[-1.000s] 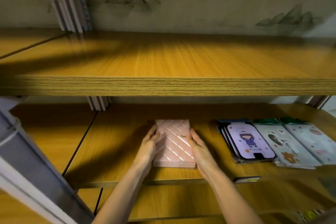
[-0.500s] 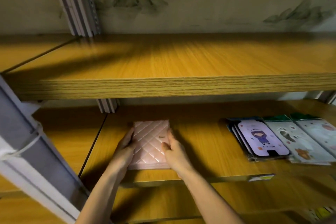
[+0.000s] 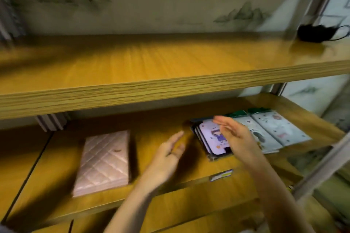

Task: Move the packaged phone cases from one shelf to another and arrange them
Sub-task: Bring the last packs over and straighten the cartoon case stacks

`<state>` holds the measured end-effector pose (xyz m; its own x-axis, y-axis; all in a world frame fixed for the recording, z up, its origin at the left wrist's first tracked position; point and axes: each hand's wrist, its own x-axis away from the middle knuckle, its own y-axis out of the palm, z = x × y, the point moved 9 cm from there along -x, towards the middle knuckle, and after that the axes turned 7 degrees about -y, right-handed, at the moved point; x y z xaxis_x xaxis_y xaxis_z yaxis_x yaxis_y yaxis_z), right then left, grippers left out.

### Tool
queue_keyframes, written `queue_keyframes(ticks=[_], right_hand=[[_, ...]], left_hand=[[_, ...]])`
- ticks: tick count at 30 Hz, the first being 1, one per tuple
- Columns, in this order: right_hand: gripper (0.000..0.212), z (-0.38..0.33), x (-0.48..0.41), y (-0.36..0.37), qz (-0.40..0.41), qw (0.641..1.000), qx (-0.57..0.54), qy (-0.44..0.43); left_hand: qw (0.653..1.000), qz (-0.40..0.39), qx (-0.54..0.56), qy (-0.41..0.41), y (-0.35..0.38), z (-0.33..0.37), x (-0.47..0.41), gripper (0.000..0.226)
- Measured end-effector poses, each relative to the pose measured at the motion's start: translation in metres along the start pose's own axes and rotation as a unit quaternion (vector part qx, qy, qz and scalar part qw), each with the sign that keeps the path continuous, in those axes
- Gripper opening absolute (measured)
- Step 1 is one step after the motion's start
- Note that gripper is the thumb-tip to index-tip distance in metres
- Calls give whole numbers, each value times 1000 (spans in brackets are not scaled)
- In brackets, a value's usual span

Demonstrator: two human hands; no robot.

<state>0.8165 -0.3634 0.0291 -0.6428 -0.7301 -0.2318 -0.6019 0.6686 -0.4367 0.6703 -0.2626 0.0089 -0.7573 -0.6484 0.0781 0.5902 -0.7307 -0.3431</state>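
Note:
A stack of pink quilted phone cases (image 3: pixel 103 162) lies on the middle shelf (image 3: pixel 151 134), left of centre, with no hand on it. To its right my left hand (image 3: pixel 166 159) hovers open above the bare wood. My right hand (image 3: pixel 234 136) is open too, fingers spread, over a stack of packaged cases with a purple cartoon figure (image 3: pixel 210 136). Two more packaged cases, pale with small prints (image 3: pixel 278 128), lie side by side further right on the same shelf.
The upper shelf (image 3: pixel 170 62) juts out above, bare except for a black object with a cord (image 3: pixel 314 33) at its far right. A small price label (image 3: pixel 221 175) sticks to the middle shelf's front edge. A metal upright (image 3: pixel 322 164) crosses the right side.
Both hands have let go of the pink stack, which stays at the left. They have moved right, the right hand now over the purple-figure cases. The view has swung right.

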Motion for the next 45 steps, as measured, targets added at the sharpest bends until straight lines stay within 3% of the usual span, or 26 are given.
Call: queue_keyframes(ticks=[3,7,11,17,29,33,38,45], right_hand=[[36,39,-8,-30,13,998,-3,65],[42,66,-10,-22,-87,986,21,137],[57,80,-15,-9,-134,982,39,131],[59,84,-16,-17,-118,983,-26,138],[58,78,-17,-33,-55,975,-180,122],[56,52,-24,-7,-90,969,-209,93],[50,34,-12,59,-131,973,-174,77],[59,26,12,108,-205,969,-79,111]], left_hand=[[993,-6,86,-81,46,-2,-18,44],[976,18,157,-152,83,-13,-33,50],[962,75,204,-165,94,-14,-30,52],[943,146,249,-167,96,-11,-27,54],[950,175,230,-119,101,7,-25,55],[940,236,228,-97,67,7,-13,52],[925,302,205,-103,4,-18,8,51],[933,267,169,-172,-21,-73,14,51]])
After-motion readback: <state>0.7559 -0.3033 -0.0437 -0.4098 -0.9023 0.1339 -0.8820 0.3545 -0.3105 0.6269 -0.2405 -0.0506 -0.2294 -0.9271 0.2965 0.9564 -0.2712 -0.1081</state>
